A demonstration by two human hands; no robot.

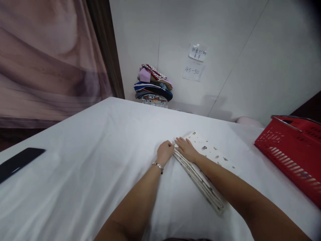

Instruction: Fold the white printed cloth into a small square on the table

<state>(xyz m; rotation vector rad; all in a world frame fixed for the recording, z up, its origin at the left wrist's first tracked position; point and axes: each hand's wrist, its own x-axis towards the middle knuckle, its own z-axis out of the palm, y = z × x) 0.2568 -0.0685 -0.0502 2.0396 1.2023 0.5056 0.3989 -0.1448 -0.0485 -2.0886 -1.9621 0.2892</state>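
Note:
A folded white cloth [212, 150] with small printed motifs lies on the white-covered table, its several layers stacked along the near left edge. My right hand [186, 149] rests flat on top of it at the far left corner, fingers spread. Right beside that corner is my left hand [165, 152], its fingers curled closed with thumb and forefinger at the cloth's edge. The pinch seems to be on the corner of the cloth, though the fingertips hide most of it. A bracelet [157, 165] circles my left wrist.
A red plastic basket [288, 147] with a metal handle stands at the right. On the left side of the table [82, 160] lies a flat black device [20, 162]. Folded fabrics [153, 87] are piled beyond the far edge. Paper signs [193, 72] hang on the wall; a pink curtain [50, 67] hangs left.

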